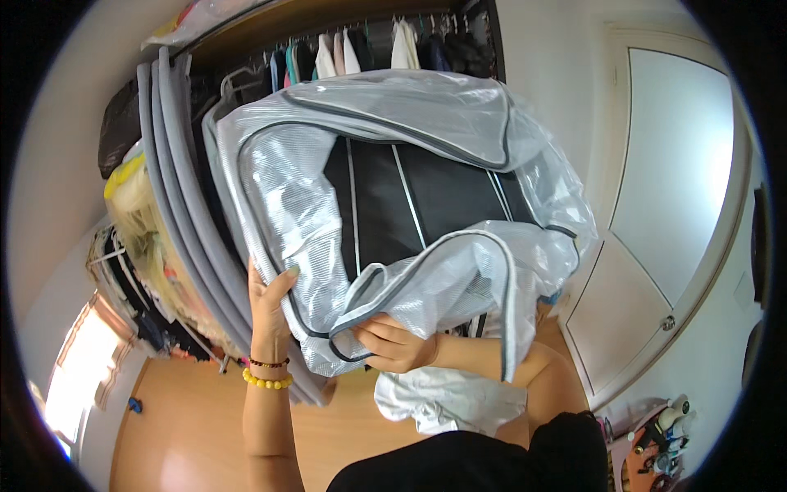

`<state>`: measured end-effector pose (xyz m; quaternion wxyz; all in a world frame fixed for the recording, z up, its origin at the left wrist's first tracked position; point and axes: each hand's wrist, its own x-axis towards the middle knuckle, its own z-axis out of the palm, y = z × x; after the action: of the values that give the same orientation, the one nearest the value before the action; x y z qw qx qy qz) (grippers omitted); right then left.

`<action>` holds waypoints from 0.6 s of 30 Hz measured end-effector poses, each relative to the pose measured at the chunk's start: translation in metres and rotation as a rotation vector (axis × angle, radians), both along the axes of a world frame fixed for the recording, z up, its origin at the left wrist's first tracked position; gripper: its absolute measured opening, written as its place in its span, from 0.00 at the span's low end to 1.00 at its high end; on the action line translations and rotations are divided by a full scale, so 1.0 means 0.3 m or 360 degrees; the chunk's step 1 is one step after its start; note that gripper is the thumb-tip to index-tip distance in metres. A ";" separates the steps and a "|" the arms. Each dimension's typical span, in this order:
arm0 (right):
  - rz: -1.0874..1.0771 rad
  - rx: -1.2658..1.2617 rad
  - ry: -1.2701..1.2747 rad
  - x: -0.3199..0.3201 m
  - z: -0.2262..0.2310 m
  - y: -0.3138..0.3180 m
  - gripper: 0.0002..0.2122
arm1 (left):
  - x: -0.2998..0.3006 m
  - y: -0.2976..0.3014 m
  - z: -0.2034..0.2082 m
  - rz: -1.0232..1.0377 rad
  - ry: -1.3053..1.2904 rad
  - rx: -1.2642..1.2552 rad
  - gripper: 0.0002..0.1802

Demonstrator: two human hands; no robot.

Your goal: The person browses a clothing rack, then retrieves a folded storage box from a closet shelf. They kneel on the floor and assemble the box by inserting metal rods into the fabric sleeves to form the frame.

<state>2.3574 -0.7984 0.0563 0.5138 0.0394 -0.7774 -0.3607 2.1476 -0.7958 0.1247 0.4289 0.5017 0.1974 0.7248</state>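
1. Black shirt [467, 463] lies nearest, at the lower edge.
2. Left hand [269, 297] grips the translucent bag [443, 271] by its left side.
3. Right hand [395, 343] grasps its lower edge.
4. It's raised before hanging clothes [348, 53].

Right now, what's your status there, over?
Left fingers gripping left edge of translucent, dark-trimmed plastic bag; right fingers on its near edge. Bag open, black, white-striped inside showing. Long grey curved panels close on left.
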 end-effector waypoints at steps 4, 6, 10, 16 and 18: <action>0.0180 -0.0096 -0.0053 -0.113 -0.085 -0.090 0.05 | -0.099 -0.187 -0.100 0.0314 -0.0062 -0.0052 0.30; 0.0313 -0.0268 -0.0219 -0.011 -0.065 -0.136 0.04 | -0.022 -0.256 -0.116 0.0439 -0.0111 -0.0145 0.30; 0.0246 -0.0179 -0.0116 -0.080 -0.071 -0.147 0.05 | -0.059 -0.289 -0.073 0.0427 -0.0126 -0.0094 0.29; 0.0446 -0.0379 -0.0248 0.026 0.045 -0.154 0.05 | 0.076 -0.383 0.054 0.0618 -0.0123 -0.0184 0.28; 0.0618 -0.0453 -0.0307 0.070 0.098 -0.123 0.06 | 0.111 -0.398 0.061 0.0756 -0.0136 -0.0244 0.28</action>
<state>2.3783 -0.8352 0.0857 0.4973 0.1495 -0.8436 -0.1367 2.1810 -0.9150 0.1430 0.2914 0.3761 0.3458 0.8087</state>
